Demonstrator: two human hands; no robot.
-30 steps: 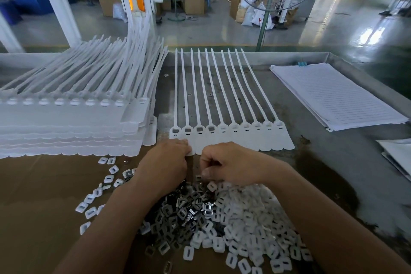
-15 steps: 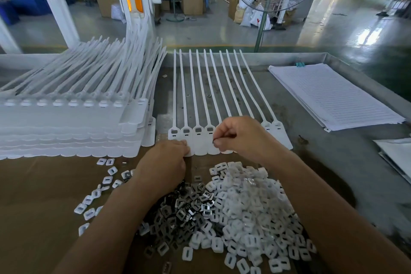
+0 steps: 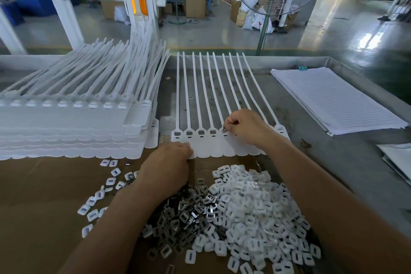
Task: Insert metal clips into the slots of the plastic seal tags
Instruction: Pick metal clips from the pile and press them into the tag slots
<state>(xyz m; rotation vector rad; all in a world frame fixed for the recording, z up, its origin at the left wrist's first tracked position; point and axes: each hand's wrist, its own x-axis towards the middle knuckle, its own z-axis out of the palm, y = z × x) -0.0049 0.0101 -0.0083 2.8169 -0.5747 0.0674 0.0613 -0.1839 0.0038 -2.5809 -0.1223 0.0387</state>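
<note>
A joined strip of white plastic seal tags (image 3: 206, 144) lies flat on the table, long tails pointing away from me. My right hand (image 3: 243, 125) pinches a small metal clip (image 3: 224, 128) at the slot of the fifth tag head from the left. The first few slots to its left show grey clips inside. My left hand (image 3: 169, 167) rests on the near edge of the strip's left end, fingers curled against the tags. Below the hands lie a pile of dark metal clips (image 3: 184, 218) and a larger heap of white plastic caps (image 3: 255, 218).
A tall stack of white tag strips (image 3: 73, 122) fills the left of the table. A sheaf of lined paper (image 3: 333, 98) lies at the right, more sheets (image 3: 398, 160) at the right edge. Loose caps (image 3: 100, 196) scatter on brown cardboard (image 3: 33, 207). A fan stand (image 3: 265, 22) rises behind.
My right hand rose from the clip pile to the tag heads with a clip and now sits at the fifth slot. The left hand stayed at the strip's near edge.
</note>
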